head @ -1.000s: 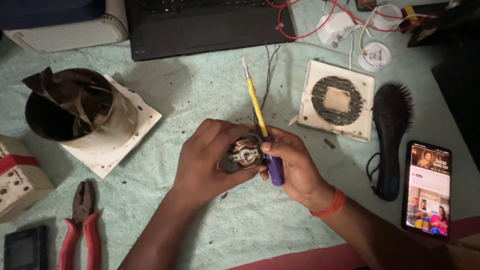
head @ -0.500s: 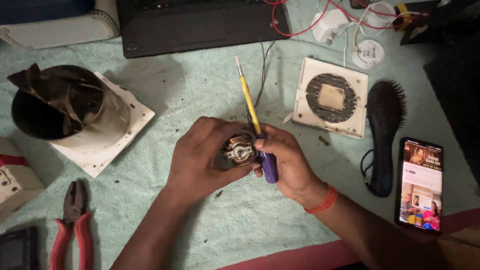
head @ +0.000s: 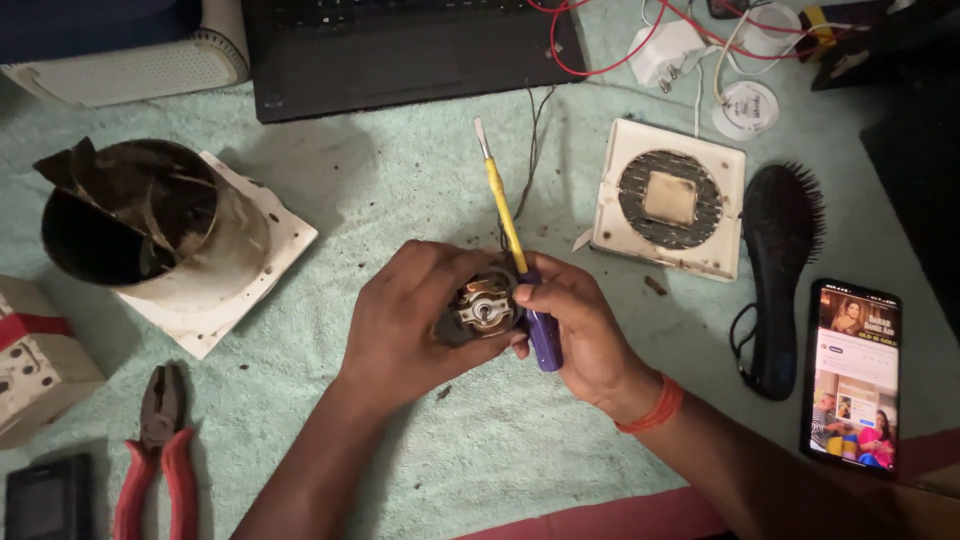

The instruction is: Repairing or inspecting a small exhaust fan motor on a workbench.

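Hands at centre: left hand (head: 415,315) grasps small motor (head: 483,305); right hand (head: 580,335) grips screwdriver (head: 515,255), tip pointing away. Pliers (head: 155,455) beyond left hand.

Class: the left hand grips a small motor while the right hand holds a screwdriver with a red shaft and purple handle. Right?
Not quite. The head view shows the screwdriver shaft is yellow, not red. The rest holds: left hand grips the small motor, right hand holds the purple handle.

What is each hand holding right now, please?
Left hand: closed around the small round metal motor.
Right hand: closed on the screwdriver with the purple handle and yellow shaft, thumb touching the motor.
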